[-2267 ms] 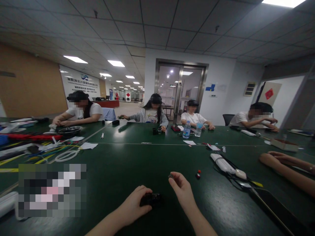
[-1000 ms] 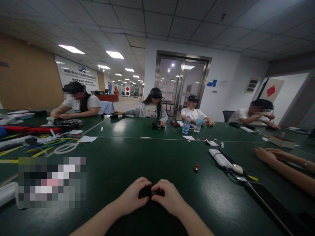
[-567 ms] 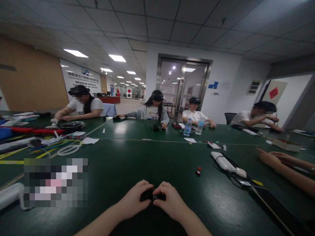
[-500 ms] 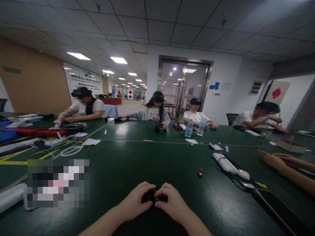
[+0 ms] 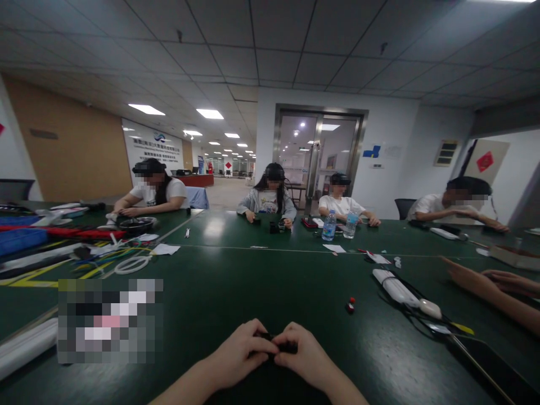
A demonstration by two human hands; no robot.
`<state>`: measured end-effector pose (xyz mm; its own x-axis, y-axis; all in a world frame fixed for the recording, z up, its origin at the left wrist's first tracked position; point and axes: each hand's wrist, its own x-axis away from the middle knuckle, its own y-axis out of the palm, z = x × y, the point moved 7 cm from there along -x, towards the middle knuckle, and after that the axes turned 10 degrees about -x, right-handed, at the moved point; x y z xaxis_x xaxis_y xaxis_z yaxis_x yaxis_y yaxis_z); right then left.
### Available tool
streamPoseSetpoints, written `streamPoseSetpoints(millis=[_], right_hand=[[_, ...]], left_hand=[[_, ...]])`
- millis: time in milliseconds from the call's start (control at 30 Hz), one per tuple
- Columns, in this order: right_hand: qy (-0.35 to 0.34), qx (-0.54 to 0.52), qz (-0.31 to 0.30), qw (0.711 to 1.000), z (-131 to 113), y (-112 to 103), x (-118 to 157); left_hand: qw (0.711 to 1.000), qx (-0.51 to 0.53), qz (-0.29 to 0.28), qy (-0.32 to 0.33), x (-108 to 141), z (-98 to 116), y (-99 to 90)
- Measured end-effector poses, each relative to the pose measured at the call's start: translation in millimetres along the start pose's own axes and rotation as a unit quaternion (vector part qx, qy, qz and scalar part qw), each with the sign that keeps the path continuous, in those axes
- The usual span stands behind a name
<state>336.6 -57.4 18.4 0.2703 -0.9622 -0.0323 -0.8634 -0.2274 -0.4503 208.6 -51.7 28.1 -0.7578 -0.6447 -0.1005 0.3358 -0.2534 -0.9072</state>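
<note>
My left hand [image 5: 240, 355] is at the near middle of the table, its thumb and fingers closed on a small black object [image 5: 289, 346]. From the other side my right hand [image 5: 306, 354] pinches the same object, with the fingertips of both hands almost meeting. Most of the object is hidden by my fingers, so its kind cannot be made out. To the right, apart from my hands, a small red and dark item [image 5: 350, 306] lies on the green table [image 5: 211, 298].
A white power strip [image 5: 390, 286] with black cables and a dark flat slab [image 5: 491, 360] lie at right, near a co-worker's hands [image 5: 472, 281]. Coiled white cable [image 5: 133, 264] and tools crowd the left. Two water bottles [image 5: 329, 226] stand farther back. Several people sit opposite.
My fingers have drawn closer together around the black object, covering more of it. The view has shifted slightly. Across the table, a person has pulled an outstretched arm in.
</note>
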Motion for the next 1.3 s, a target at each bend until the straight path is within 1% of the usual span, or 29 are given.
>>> streamPoseSetpoints(millis=[67, 133, 200, 267, 300, 333, 400, 467, 533, 600, 700, 767, 967, 1133, 1300], right_hand=[[0.004, -0.018, 0.005, 1.0, 5, -4, -1], [0.018, -0.029, 0.022, 0.999, 13, -10, -3], [0.032, -0.034, 0.036, 0.998, 22, -16, -5], [0.043, -0.041, 0.034, 0.998, 29, -19, -7], [0.048, -0.044, 0.03, 0.997, 32, -20, -7], [0.05, -0.045, 0.024, 0.997, 34, -20, -7], [0.05, -0.04, 0.016, 0.998, 37, -18, -7], [0.046, -0.03, 0.014, 0.998, 38, -18, -8], [0.046, -0.023, 0.013, 0.999, 39, -17, -8], [0.048, -0.02, 0.011, 0.999, 40, -18, -8], [0.045, -0.025, 0.006, 0.999, 42, -18, -8], [0.042, -0.028, 0.004, 0.999, 43, -17, -8], [0.048, -0.018, 0.007, 0.999, 40, -18, -7], [0.048, -0.02, 0.002, 0.999, 32, -17, -5], [0.054, -0.025, 0.003, 0.998, 32, -18, -4]], left_hand=[[0.999, -0.031, 0.009, 0.0, -1, -7, -1.5], [0.997, -0.069, 0.026, -0.022, 0, -24, -7.8], [0.99, -0.107, 0.045, -0.079, 6, -53, -19.6], [0.974, -0.134, 0.071, -0.17, 19, -92, -36.7], [0.961, -0.144, 0.084, -0.222, 29, -113, -46.0], [0.942, -0.155, 0.096, -0.283, 41, -134, -55.3], [0.884, -0.169, 0.123, -0.419, 69, -171, -72.3], [0.844, -0.175, 0.136, -0.489, 90, -191, -81.9], [0.815, -0.185, 0.15, -0.529, 103, -199, -87.1], [0.793, -0.197, 0.167, -0.552, 110, -200, -89.3], [0.777, -0.211, 0.188, -0.563, 113, -201, -89.5], [0.778, -0.218, 0.199, -0.555, 113, -204, -89.4], [0.794, -0.226, 0.219, -0.519, 109, -213, -88.8], [0.789, -0.213, 0.226, -0.53, 111, -214, -86.7], [0.786, -0.204, 0.229, -0.536, 112, -212, -85.5]])
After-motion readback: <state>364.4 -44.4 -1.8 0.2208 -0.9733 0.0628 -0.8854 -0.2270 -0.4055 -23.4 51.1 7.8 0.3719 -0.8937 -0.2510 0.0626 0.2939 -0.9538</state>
